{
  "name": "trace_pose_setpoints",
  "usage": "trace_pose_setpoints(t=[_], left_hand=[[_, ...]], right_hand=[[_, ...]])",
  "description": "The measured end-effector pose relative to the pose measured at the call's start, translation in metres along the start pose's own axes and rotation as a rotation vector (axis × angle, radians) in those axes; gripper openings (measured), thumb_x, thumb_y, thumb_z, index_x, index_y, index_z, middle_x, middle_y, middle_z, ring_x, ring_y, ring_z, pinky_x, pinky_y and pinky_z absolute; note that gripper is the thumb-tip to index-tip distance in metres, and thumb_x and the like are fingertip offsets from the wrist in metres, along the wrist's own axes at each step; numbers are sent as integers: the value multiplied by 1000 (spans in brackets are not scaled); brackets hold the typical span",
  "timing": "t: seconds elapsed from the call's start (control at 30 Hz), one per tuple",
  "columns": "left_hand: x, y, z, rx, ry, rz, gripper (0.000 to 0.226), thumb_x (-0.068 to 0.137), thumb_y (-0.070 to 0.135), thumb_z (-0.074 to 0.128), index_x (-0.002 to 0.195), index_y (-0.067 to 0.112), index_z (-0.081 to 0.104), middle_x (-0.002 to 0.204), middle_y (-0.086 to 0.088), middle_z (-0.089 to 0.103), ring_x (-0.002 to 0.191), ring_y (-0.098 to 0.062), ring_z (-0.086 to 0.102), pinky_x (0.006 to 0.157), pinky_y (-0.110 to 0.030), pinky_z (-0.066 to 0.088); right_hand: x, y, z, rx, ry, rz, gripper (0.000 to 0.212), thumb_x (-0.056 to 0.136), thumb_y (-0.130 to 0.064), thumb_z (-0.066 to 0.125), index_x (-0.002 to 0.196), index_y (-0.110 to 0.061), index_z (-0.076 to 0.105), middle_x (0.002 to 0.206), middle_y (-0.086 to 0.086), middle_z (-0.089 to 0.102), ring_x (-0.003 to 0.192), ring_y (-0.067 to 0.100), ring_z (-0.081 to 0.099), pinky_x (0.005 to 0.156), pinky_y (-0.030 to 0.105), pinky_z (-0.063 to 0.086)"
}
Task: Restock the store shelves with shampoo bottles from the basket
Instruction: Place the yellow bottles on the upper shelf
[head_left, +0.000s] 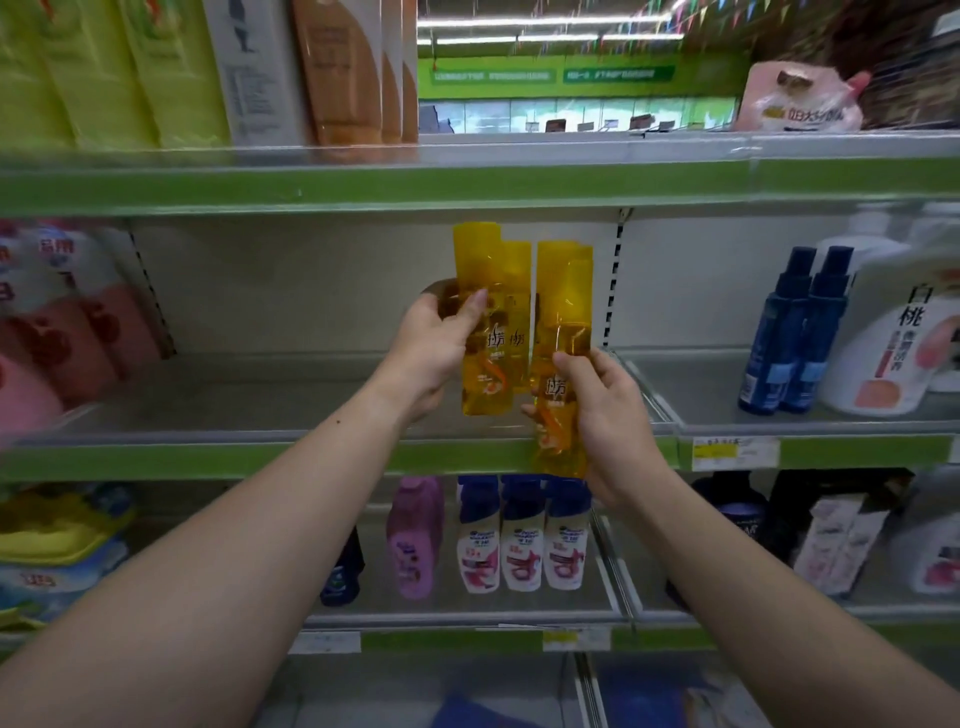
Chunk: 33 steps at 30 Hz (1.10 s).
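Observation:
My left hand (434, 345) grips yellow shampoo bottles (493, 332), two of them side by side, upright in front of the middle shelf (332, 460). My right hand (605, 415) grips another pair of yellow shampoo bottles (563, 332) just to the right, held a little lower. Both pairs hover over the bare stretch of the middle shelf, level with its front edge. The basket is out of view.
Pink pouches (57, 332) fill the middle shelf's left; blue spray bottles (795, 332) and a white jug (893, 332) stand at its right. Below are white-and-blue shampoo bottles (519, 540) and a pink bottle (415, 540). Green and orange bottles (343, 67) line the top shelf.

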<state>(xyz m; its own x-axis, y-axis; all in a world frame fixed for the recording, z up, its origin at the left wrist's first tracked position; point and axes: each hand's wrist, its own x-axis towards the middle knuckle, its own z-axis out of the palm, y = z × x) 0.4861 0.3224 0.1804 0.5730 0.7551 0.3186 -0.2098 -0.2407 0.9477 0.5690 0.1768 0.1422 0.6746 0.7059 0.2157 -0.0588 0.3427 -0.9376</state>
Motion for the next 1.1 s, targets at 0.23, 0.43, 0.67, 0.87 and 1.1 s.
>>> trace_pose_setpoints(t=[0.23,0.43,0.67,0.87,1.1], left_hand=[[9,-17,18,158,-20,132,28,100,19,58,127,14,64,114,4,71,100,-1,66,73,-7,49],[18,-29,27,153,-4,105,38,98,24,62,135,16,58,127,1,68,117,-15,63,100,-34,51],[19,-31,26,200,58,162,33,98,22,62,131,14,61,114,2,69,101,-5,64,71,-9,52],[16,-35,20,198,91,125,30,96,16,65,125,15,55,118,-2,65,109,-13,64,70,-10,52],[-27,-23,-17,221,-32,153,39,101,44,44,128,19,57,118,0,66,108,-15,65,89,-25,54]], right_hand=[[0,-7,-15,-25,10,-48,26,100,-30,57,122,-18,63,107,1,77,101,16,73,89,40,58],[1,-7,-18,-61,-32,-57,28,99,-29,58,122,-14,64,108,4,76,100,17,73,89,40,58],[8,0,-11,-124,-47,-93,35,96,-28,63,129,-16,60,113,0,75,103,13,72,91,40,59],[15,2,1,-88,-27,-65,46,94,-29,66,135,-20,48,118,-1,71,104,11,70,91,39,59],[23,0,28,-90,-84,-99,43,95,-27,64,135,-19,50,119,-2,70,103,7,69,80,26,57]])
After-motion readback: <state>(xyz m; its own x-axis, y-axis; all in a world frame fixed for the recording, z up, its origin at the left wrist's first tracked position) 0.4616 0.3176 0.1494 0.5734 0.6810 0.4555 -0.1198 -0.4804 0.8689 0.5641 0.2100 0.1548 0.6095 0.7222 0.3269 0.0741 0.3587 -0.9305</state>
